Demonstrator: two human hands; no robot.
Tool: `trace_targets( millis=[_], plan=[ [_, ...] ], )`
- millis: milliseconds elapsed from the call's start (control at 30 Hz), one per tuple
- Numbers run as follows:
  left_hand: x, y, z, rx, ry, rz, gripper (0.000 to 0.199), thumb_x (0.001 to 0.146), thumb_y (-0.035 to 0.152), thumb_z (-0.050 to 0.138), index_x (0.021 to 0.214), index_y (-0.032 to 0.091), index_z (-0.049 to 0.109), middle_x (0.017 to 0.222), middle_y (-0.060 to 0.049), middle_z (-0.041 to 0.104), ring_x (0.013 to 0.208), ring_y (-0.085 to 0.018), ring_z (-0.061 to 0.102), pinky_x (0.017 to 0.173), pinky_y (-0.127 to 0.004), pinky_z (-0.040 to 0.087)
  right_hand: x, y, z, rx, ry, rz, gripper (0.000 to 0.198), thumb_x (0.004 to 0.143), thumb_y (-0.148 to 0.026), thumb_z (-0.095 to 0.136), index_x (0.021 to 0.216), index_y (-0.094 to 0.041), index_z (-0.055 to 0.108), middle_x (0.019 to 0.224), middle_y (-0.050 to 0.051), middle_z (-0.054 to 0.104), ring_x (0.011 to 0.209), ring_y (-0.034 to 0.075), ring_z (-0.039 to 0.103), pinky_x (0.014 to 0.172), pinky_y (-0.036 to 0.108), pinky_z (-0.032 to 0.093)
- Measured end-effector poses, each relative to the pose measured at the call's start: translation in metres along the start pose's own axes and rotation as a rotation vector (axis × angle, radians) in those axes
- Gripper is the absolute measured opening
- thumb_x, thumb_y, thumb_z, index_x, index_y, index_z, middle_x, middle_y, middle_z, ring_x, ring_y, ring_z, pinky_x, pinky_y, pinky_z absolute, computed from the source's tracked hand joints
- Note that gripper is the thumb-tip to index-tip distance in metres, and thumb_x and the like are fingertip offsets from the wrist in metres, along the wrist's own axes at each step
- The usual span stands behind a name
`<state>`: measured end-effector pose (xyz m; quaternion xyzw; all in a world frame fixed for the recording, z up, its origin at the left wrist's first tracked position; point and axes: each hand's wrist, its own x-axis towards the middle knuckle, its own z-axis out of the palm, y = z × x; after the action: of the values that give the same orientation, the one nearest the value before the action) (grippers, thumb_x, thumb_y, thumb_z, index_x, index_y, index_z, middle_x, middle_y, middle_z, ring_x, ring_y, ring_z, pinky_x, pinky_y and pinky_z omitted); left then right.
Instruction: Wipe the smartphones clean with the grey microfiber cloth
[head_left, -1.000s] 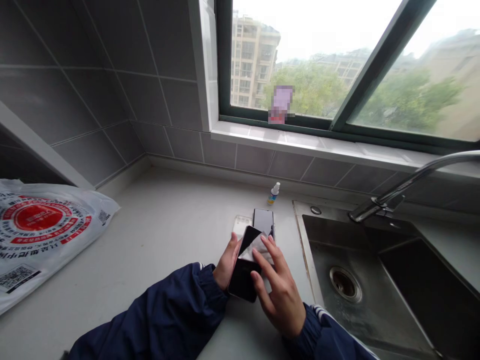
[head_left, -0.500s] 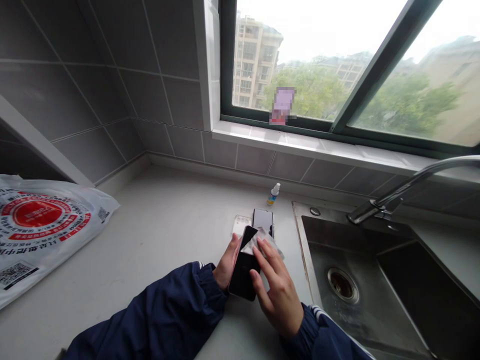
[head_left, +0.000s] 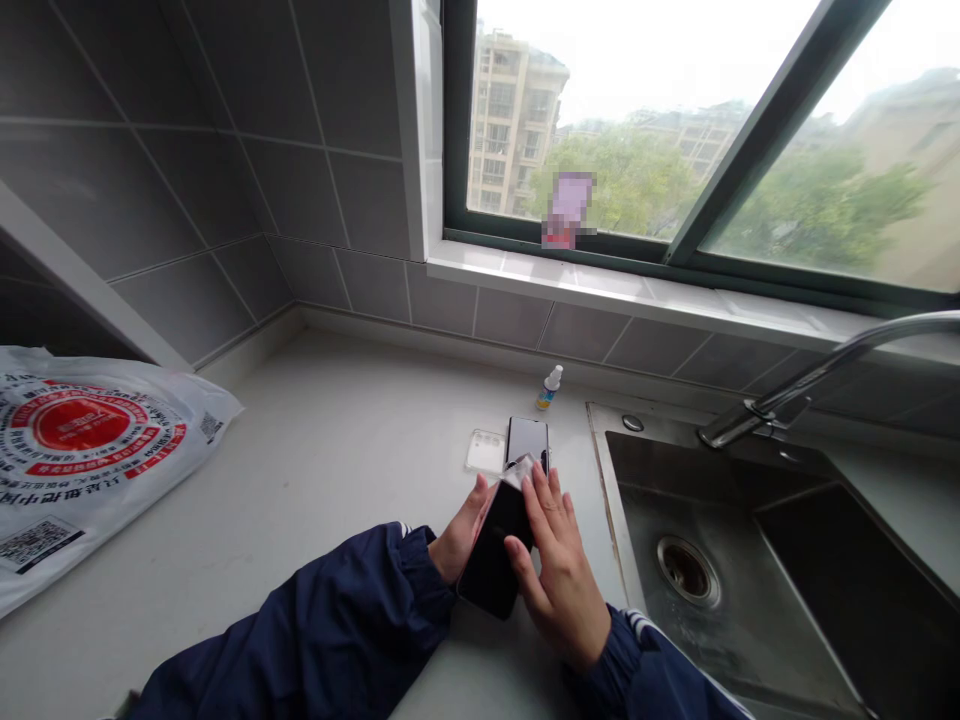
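My left hand (head_left: pixel 457 535) grips a black-screened phone (head_left: pixel 495 556) from its left side, with the thumb along the edge. A pale grey wiping cloth (head_left: pixel 519 467) lies over the phone's top end. My right hand (head_left: pixel 558 560) presses that cloth with its fingers, which partly hide it. Just beyond, a second phone (head_left: pixel 528 436) rests on the counter, its lower part covered by my fingers and the cloth. Left of it is a clear phone case (head_left: pixel 485 451). Behind them a small spray bottle (head_left: pixel 550 387) with a white cap stands upright.
To the right is a steel sink (head_left: pixel 637 540) with a drain and a chrome faucet (head_left: pixel 780 385). A printed plastic bag (head_left: pixel 112 430) lies on the white counter (head_left: pixel 300 450) at the left. A window (head_left: pixel 600 130) and tiled wall rise behind.
My right hand has slid the cloth up to the phone's top end, uncovering more of the screen. The held phone has shifted slightly down and right.
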<state>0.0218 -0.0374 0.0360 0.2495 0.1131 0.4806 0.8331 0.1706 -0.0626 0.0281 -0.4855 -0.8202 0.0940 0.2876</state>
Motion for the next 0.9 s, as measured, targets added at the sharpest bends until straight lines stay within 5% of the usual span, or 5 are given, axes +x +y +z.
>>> trace_targets(
  millis=[200,433,600,733,900],
  plan=[
    [0.0,-0.006,-0.003,-0.056,-0.084,-0.04,0.058,0.096,0.055,0.037,0.136,0.018,0.055,0.149,-0.008,0.047,0.146,-0.027,0.029,0.122,-0.042,0.013,0.0,-0.006,-0.004,-0.04,-0.079,-0.082,0.067,0.102,-0.038,0.04,0.157,-0.015,0.011,0.163,0.012,0.011,0.149,0.034,0.007,0.117,0.061,0.017],
    [-0.003,-0.002,-0.011,-0.184,0.043,-0.235,0.078,0.085,0.073,0.04,0.12,0.008,0.065,0.127,-0.019,0.064,0.135,-0.033,0.045,0.12,-0.044,0.021,-0.001,-0.014,-0.008,-0.046,-0.182,-0.276,0.071,0.099,-0.04,0.047,0.157,-0.013,0.014,0.161,0.013,0.016,0.149,0.034,0.011,0.118,0.058,0.017],
    [0.005,0.017,-0.002,-0.14,0.32,-0.021,0.07,0.091,0.066,0.035,0.122,0.01,0.062,0.105,-0.018,0.073,0.108,-0.031,0.067,0.101,-0.046,0.045,-0.002,-0.022,-0.012,-0.027,-0.287,-0.374,0.07,0.098,-0.04,0.049,0.156,-0.014,0.02,0.161,0.01,0.02,0.149,0.032,0.013,0.119,0.057,0.018],
    [0.008,0.025,-0.002,-0.131,0.374,0.033,0.072,0.088,0.068,0.039,0.129,0.011,0.057,0.1,-0.017,0.074,0.09,-0.03,0.071,0.085,-0.042,0.054,-0.003,-0.025,-0.013,-0.026,-0.301,-0.402,0.064,0.097,-0.035,0.05,0.153,-0.013,0.027,0.16,0.009,0.024,0.149,0.03,0.016,0.119,0.055,0.022],
    [0.007,0.033,-0.003,-0.154,0.4,0.034,0.076,0.089,0.069,0.036,0.13,0.008,0.057,0.098,-0.018,0.073,0.086,-0.03,0.071,0.083,-0.041,0.053,-0.004,-0.023,-0.012,-0.04,-0.202,-0.386,0.055,0.097,-0.024,0.049,0.149,-0.015,0.035,0.156,0.008,0.033,0.148,0.027,0.022,0.12,0.056,0.02]
  ],
)
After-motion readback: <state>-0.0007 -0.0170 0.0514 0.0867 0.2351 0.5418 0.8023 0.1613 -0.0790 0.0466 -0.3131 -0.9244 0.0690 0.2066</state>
